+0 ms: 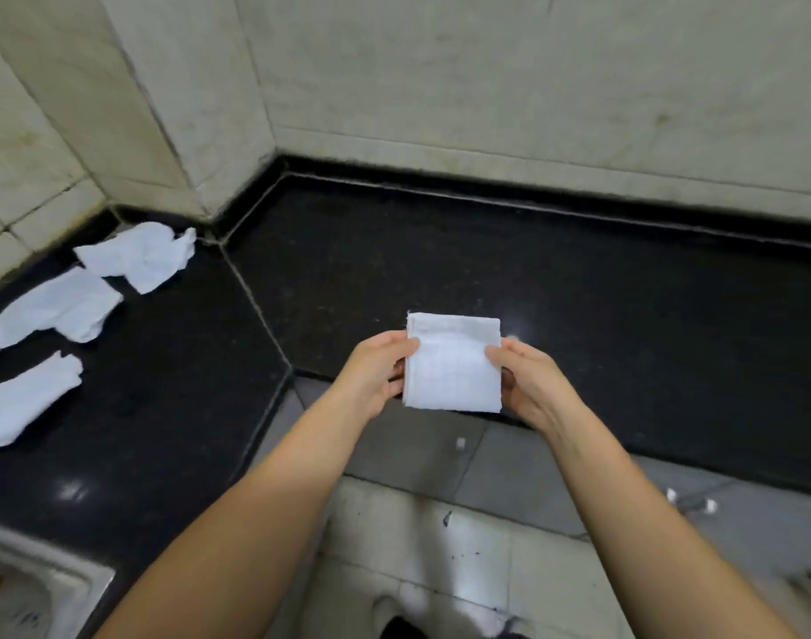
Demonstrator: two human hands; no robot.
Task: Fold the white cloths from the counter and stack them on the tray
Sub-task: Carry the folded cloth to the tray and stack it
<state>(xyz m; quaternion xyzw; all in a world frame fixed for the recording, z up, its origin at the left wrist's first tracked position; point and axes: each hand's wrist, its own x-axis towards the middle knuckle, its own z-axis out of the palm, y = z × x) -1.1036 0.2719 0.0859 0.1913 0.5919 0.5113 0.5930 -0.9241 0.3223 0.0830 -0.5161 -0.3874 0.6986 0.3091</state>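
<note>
A: While both forearms reach forward over the front edge of the black surface (578,279), the folded white cloth (452,375) is held between the two hands, raised off the surface at the inner corner.

B: Grip on the left?

A: The left hand (375,375) pinches the cloth's left edge, thumb on the top face, fingers curled underneath. The right hand (530,382) does the same on the right edge, thumb on top. The cloth reads as a neat, near-square pad, several layers showing at its far edge.

B: Other cloths?

A: Three unfolded white cloths lie on the left wing of the surface, well apart from the hands: one crumpled by the wall corner (138,258), one just nearer (57,311), touching or nearly touching the first, and one at the left frame edge (23,403), partly cut off.

B: Anything else?

A: A steel sink (30,588) shows at lower left. Tiled floor (440,569) below the arms. Pale tiled walls (486,85) behind the surface.
</note>
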